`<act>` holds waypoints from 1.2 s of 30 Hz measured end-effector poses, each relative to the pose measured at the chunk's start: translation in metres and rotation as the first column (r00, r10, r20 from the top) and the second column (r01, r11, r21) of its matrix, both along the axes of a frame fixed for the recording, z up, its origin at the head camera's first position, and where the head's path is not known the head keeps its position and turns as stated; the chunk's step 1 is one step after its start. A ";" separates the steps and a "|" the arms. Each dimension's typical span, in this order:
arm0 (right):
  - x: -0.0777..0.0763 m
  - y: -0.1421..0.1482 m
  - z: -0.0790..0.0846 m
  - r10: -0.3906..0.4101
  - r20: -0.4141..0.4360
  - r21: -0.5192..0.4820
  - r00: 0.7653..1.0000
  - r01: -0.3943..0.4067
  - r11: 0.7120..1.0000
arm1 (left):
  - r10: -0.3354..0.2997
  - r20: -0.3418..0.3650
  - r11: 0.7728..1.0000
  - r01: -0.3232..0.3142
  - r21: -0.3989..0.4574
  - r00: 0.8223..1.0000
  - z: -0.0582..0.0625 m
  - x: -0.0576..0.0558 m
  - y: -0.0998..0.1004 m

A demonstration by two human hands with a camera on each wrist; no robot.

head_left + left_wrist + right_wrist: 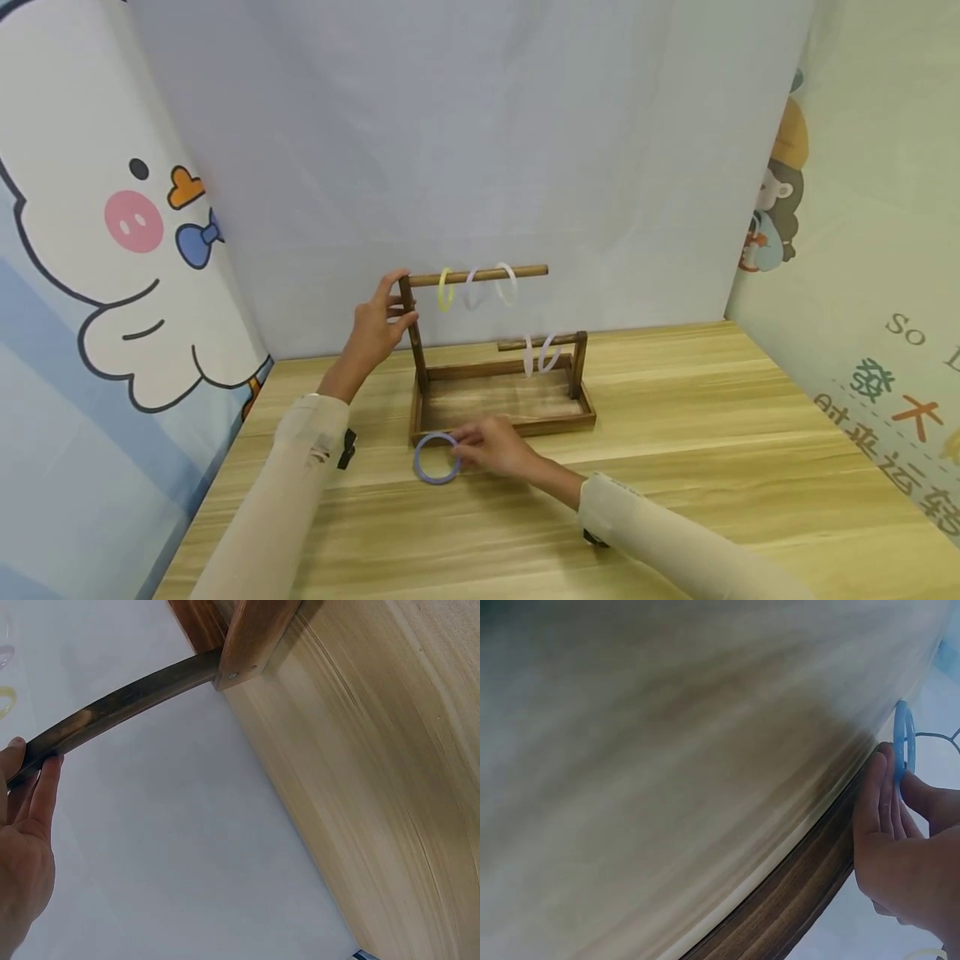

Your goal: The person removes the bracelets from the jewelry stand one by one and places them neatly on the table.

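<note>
a blue ring (437, 481) is in front of the wooden stand (540, 427), pinched by the right hand (495, 446), its grip nearly closed. the left hand's (378, 327) grip is round the stand's tall post (417, 343). five more rings (441, 293) hang on its bars (531, 271).

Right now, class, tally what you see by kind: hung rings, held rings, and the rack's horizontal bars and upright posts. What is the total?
Hung rings: 5
Held rings: 1, in the right hand
Horizontal bars: 2
Upright posts: 2
Total: 10
</note>
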State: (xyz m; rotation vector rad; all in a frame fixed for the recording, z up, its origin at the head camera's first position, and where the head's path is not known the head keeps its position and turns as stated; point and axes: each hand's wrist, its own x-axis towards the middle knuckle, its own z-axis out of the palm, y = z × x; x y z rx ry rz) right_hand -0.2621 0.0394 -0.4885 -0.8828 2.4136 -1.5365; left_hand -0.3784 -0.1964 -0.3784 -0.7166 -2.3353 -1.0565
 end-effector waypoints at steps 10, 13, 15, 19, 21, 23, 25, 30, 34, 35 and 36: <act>0.002 0.001 -0.004 -0.013 0.026 -0.003 1.000 0.014 1.000 | -0.001 0.006 1.000 0.001 0.016 1.000 0.000 0.000 0.001; 0.003 0.000 -0.006 -0.037 0.004 0.012 0.999 0.037 0.999 | 0.001 0.014 1.000 -0.001 0.019 1.000 0.000 0.001 0.001; 0.003 0.000 -0.007 -0.060 -0.010 0.024 0.998 0.060 0.998 | 0.001 0.011 1.000 -0.001 0.016 1.000 0.000 0.001 0.002; 0.003 -0.001 -0.007 -0.086 -0.029 0.033 0.996 0.087 0.996 | 0.002 0.010 1.000 -0.002 0.012 1.000 0.000 0.001 0.002; 0.004 -0.001 -0.008 -0.095 -0.040 0.032 0.995 0.096 0.995 | 0.004 0.011 1.000 -0.004 0.009 1.000 0.000 0.001 0.002; 0.004 -0.001 -0.008 -0.103 -0.054 0.030 0.993 0.105 0.994 | 0.002 0.013 1.000 -0.002 0.010 1.000 -0.001 0.001 0.002; 0.004 -0.002 -0.008 -0.110 -0.075 0.029 0.991 0.112 0.993 | 0.001 0.014 1.000 -0.001 0.012 1.000 -0.001 0.000 0.001; 0.005 -0.004 -0.005 -0.123 -0.113 0.043 0.986 0.129 0.991 | 0.001 0.016 1.000 -0.001 0.012 1.000 0.001 0.000 0.001; 0.006 -0.003 -0.004 -0.125 -0.111 0.047 0.986 0.131 0.990 | -0.003 0.016 1.000 0.002 0.014 1.000 0.001 0.001 0.001; 0.006 -0.003 -0.004 -0.124 -0.107 0.049 0.986 0.130 0.990 | -0.003 0.017 1.000 0.002 0.015 1.000 0.000 0.001 0.001; 0.006 -0.002 -0.004 -0.122 -0.103 0.049 0.987 0.128 0.991 | -0.002 0.015 1.000 0.002 0.014 1.000 0.000 0.001 0.001</act>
